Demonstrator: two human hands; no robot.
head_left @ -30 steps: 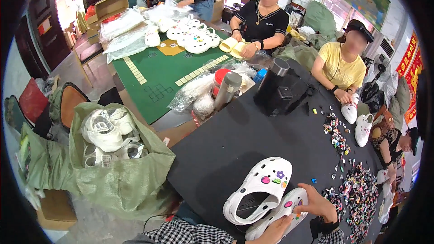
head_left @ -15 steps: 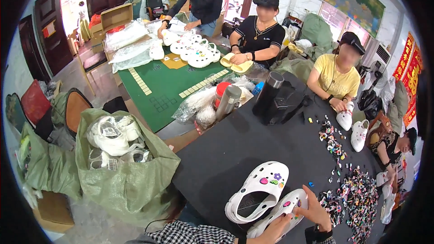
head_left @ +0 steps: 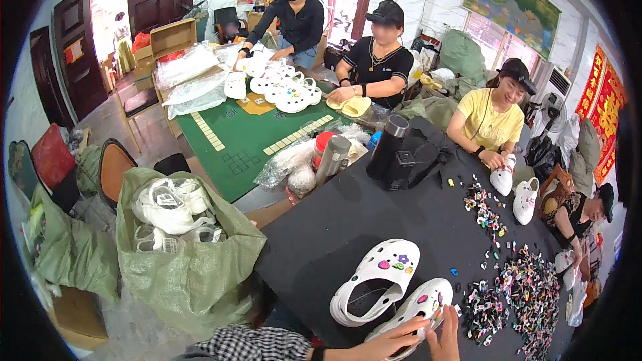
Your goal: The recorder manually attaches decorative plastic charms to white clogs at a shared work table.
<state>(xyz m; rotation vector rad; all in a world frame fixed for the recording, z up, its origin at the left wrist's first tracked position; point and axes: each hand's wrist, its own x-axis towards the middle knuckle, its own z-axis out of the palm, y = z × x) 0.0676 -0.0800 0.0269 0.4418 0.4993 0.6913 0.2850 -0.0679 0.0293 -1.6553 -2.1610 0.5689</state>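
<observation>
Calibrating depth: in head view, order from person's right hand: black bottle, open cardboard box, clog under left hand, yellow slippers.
1. Clog: beside right hand
2. Black bottle: ahead, on black table
3. Yellow slippers: beyond it, slightly left
4. Open cardboard box: far upper left

Near clog [head_left: 435,292] partly covered, hands cropped

At the lower edge, the left hand [head_left: 384,343] covers the near clog's middle and part of its heel end, while the right hand [head_left: 445,342] is cut off by the frame below its fingers. What lies between the fingertips is too small to tell. At lower right, the heaped charms [head_left: 535,287] blend together, piece from piece. At left, the green sack [head_left: 194,281] hides the lower white shoes [head_left: 167,214]; their labels [head_left: 169,246] are unreadable. At far right, a co-worker's [head_left: 576,222] lower body is hidden. At upper left, glare washes out the doorway [head_left: 110,20].
</observation>
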